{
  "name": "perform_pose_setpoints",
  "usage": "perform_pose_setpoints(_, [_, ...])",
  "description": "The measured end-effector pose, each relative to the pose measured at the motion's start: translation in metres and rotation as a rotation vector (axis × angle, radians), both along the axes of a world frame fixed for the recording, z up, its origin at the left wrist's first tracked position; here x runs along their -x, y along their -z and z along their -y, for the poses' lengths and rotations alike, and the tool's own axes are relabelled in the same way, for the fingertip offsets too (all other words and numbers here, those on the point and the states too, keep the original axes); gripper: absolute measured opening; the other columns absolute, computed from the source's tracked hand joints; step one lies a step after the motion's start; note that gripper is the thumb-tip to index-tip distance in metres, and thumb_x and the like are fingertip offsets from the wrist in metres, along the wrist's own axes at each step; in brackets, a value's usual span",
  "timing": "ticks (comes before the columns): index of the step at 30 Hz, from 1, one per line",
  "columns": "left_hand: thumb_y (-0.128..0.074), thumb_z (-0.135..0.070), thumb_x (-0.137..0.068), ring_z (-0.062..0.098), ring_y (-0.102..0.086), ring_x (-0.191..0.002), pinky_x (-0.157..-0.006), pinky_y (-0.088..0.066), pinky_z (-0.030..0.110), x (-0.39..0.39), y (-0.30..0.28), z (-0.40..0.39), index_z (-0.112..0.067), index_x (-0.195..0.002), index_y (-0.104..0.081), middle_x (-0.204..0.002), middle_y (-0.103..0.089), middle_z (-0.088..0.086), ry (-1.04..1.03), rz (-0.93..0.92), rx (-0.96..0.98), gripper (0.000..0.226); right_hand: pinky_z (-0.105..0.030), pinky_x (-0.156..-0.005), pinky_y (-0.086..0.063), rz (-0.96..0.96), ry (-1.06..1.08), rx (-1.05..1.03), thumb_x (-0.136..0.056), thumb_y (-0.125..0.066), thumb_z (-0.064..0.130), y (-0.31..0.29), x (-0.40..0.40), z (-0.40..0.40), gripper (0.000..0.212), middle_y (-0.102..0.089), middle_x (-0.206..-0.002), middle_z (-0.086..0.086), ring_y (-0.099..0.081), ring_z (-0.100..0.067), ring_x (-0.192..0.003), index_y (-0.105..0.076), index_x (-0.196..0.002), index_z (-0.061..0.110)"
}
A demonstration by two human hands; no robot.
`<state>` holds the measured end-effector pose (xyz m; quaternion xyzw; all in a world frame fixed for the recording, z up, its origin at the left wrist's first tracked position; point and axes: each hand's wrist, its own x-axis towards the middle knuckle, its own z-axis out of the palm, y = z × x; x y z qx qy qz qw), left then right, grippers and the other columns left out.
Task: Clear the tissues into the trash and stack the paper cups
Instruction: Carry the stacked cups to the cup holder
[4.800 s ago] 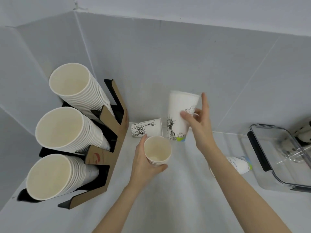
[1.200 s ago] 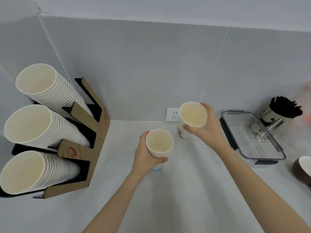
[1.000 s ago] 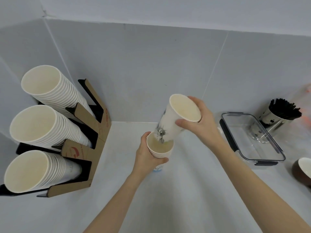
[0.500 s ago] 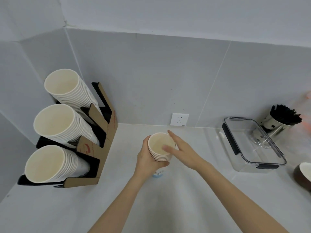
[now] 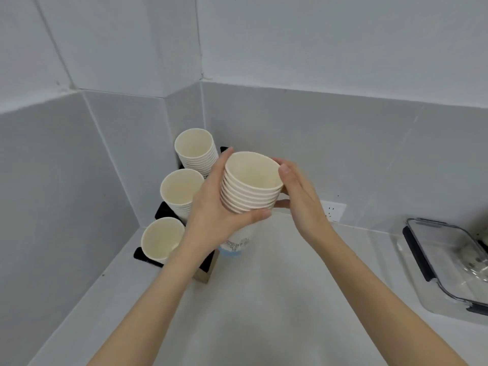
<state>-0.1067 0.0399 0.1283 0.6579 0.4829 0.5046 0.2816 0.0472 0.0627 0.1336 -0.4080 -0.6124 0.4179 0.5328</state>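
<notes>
Cups (image 5: 250, 186) nested into one stack sat raised above the counter (image 5: 264, 313), mouth tilted toward the camera. The left hand (image 5: 214, 215) wrapped the stack from its left side, thumb curled beneath the lowest rims and fingers behind, gripping it firmly. The right hand (image 5: 298, 199) lay flat against the stack's right side, fingers straight and loosely spread, thumb touching the top rim. Farther left, in the corner, a rack (image 5: 163, 212) held three more rows of cups. A wall socket (image 5: 334, 211) showed behind the right hand, and a clear container (image 5: 449, 260) sat at the far right.
</notes>
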Motion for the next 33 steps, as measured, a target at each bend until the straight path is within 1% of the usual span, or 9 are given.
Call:
perform_pose_setpoints(2, [-0.083, -0.045, -0.043, -0.012, -0.048, -0.111, -0.088, -0.039, 0.0, 0.023, -0.017, 0.012, -0.064, -0.114, -0.022, -0.11, -0.048, -0.038, -0.066, -0.035, -0.05, 0.096, -0.015, -0.06, -0.054, -0.024, -0.077, -0.034, -0.096, -0.036, 0.028, -0.014, 0.023, 0.002, 0.022, -0.064, -0.091, 0.015, -0.062, 0.004, -0.082, -0.057, -0.101, 0.03])
perform_pose_setpoints(8, [-0.085, -0.036, -0.043, -0.009, -0.048, -0.109, -0.086, -0.041, 0.004, 0.086, -0.02, 0.035, -0.054, -0.116, -0.027, -0.116, -0.05, -0.026, -0.223, -0.11, -0.078, 0.095, -0.01, -0.067, -0.051, -0.056, -0.268, -0.028, -0.097, -0.034, 0.023, -0.01, 0.09, 0.008, 0.024, -0.06, -0.105, 0.014, -0.058, 0.012, -0.087, -0.053, -0.11, 0.031])
perform_pose_setpoints(13, [-0.088, -0.025, -0.042, -0.013, -0.049, -0.098, -0.079, -0.039, -0.002, 0.109, 0.021, 0.041, -0.042, -0.121, -0.031, -0.115, -0.051, -0.019, -0.281, -0.037, 0.055, 0.099, -0.029, -0.092, -0.047, 0.088, -0.313, -0.043, -0.095, -0.039, 0.03, 0.027, 0.121, 0.009, 0.028, -0.061, -0.116, 0.012, -0.056, -0.004, -0.11, -0.051, -0.12, 0.028])
perform_pose_setpoints(15, [-0.085, -0.027, -0.044, -0.017, -0.049, -0.098, -0.075, -0.04, -0.003, 0.113, 0.039, 0.042, -0.04, -0.121, -0.031, -0.115, -0.052, -0.019, -0.295, 0.002, 0.114, 0.095, -0.021, -0.095, -0.044, 0.149, -0.335, -0.024, -0.094, -0.039, 0.03, 0.043, 0.127, 0.011, 0.029, -0.061, -0.119, 0.01, -0.056, -0.001, -0.108, -0.05, -0.121, 0.028])
perform_pose_setpoints(20, [-0.087, -0.028, -0.048, 0.008, -0.049, -0.111, -0.084, -0.038, 0.012, 0.118, 0.074, 0.035, -0.032, -0.124, -0.039, -0.12, -0.051, -0.014, -0.332, -0.107, 0.194, 0.09, 0.001, -0.09, -0.032, 0.282, -0.377, -0.002, -0.098, -0.035, 0.019, 0.068, 0.131, 0.013, 0.033, -0.052, -0.118, 0.029, -0.044, 0.018, -0.11, -0.046, -0.122, 0.039])
perform_pose_setpoints(22, [-0.087, -0.031, -0.046, 0.013, -0.045, -0.12, -0.092, -0.04, 0.026, 0.12, 0.086, 0.031, -0.027, -0.129, -0.036, -0.128, -0.049, -0.007, -0.335, -0.143, 0.22, 0.098, -0.001, -0.092, -0.032, 0.32, -0.384, 0.013, -0.098, -0.034, 0.02, 0.077, 0.132, 0.013, 0.037, -0.05, -0.116, 0.035, -0.043, 0.018, -0.112, -0.041, -0.119, 0.049])
perform_pose_setpoints(24, [-0.087, -0.027, -0.048, 0.012, -0.039, -0.124, -0.092, -0.035, 0.021, 0.118, 0.093, 0.029, -0.024, -0.132, -0.033, -0.133, -0.045, -0.003, -0.335, -0.144, 0.233, 0.1, -0.009, -0.097, -0.034, 0.336, -0.375, 0.021, -0.098, -0.034, 0.023, 0.087, 0.133, 0.012, 0.038, -0.049, -0.118, 0.035, -0.044, 0.012, -0.116, -0.038, -0.119, 0.053])
perform_pose_setpoints(29, [-0.087, -0.023, -0.05, 0.014, -0.036, -0.128, -0.092, -0.03, 0.018, 0.116, 0.094, 0.026, -0.021, -0.134, -0.029, -0.133, -0.041, -0.003, -0.339, -0.19, 0.245, 0.102, -0.003, -0.094, -0.034, 0.323, -0.35, 0.07, -0.098, -0.035, 0.019, 0.09, 0.133, 0.014, 0.037, -0.051, -0.12, 0.029, -0.046, 0.012, -0.114, -0.041, -0.121, 0.047])
perform_pose_setpoints(33, [-0.085, -0.039, -0.051, 0.017, -0.03, -0.132, -0.1, -0.033, 0.026, 0.113, 0.076, 0.025, -0.017, -0.136, -0.023, -0.139, -0.032, 0.0, -0.318, -0.328, 0.234, 0.108, -0.011, -0.088, -0.038, 0.362, -0.255, 0.053, -0.095, -0.04, 0.016, 0.068, 0.127, 0.013, 0.032, -0.058, -0.119, 0.004, -0.052, -0.011, -0.115, -0.047, -0.127, 0.019])
